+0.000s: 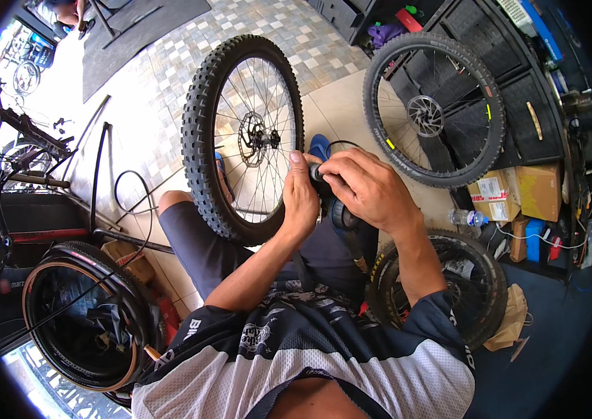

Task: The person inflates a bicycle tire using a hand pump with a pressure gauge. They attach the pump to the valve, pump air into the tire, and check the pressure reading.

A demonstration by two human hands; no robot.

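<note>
In front of my lap I hold a dark hand-held device point(318, 180) with a round black part point(341, 214) below it. It resembles a tyre inflator, but my fingers cover much of it. My left hand point(299, 199) is closed round its left side, thumb pointing up. The bent fingers of my right hand point(373, 185) pinch its upper end. A thin black hose point(343, 143) curves out beyond my right fingers. Just left of my hands, a bicycle wheel with a knobby black tyre point(201, 140) stands upright by my left leg; its brake rotor point(248, 140) and spokes show.
Another wheel point(375, 112) leans on black drawers point(477, 77) at the far right. A third wheel point(484, 307) lies by my right elbow, near cardboard boxes point(537, 192) and a plastic bottle point(465, 217). At left are a bike frame point(27, 129), stacked tyres point(34, 314) and a looping cable point(150, 202).
</note>
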